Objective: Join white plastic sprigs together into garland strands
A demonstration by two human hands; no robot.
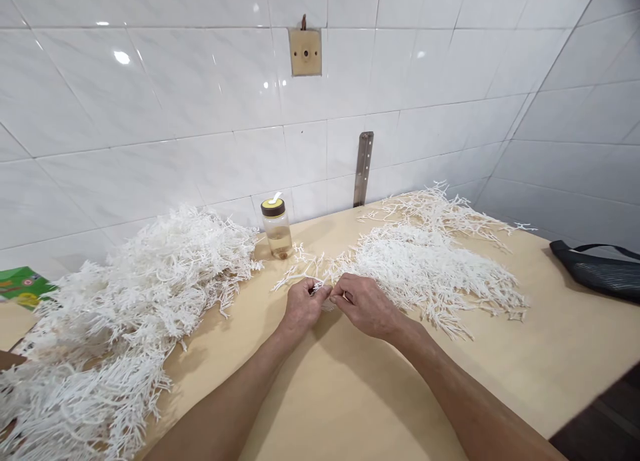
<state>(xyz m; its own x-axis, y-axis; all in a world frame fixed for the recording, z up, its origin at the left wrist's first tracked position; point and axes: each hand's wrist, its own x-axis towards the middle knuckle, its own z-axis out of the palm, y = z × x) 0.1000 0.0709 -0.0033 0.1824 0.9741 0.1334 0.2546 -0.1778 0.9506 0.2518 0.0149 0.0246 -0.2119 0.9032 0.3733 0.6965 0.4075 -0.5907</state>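
Note:
A white, thinly forked branch [307, 276] sticks out beyond my left hand [304, 306], whose thumb and fingers are closed on it. My right hand [364, 306] is in a pinch, its fingertips almost touching the left thumb; whatever lies in that pinch is too small to make out. Right behind my right hand spreads a pile of similar white branches [430, 264], with a looser, thinner bunch [445, 211] at its back. Over to the left is a tall, tangled heap of white branches [150, 281].
A jar with a dark and yellow lid [277, 231], part full of pale liquid, stands by the tiled wall [210, 81]. A metal strip [363, 169] leans there. At the right edge of the table [350, 394] lies a black bag [600, 269]; a green packet [25, 284] is far left.

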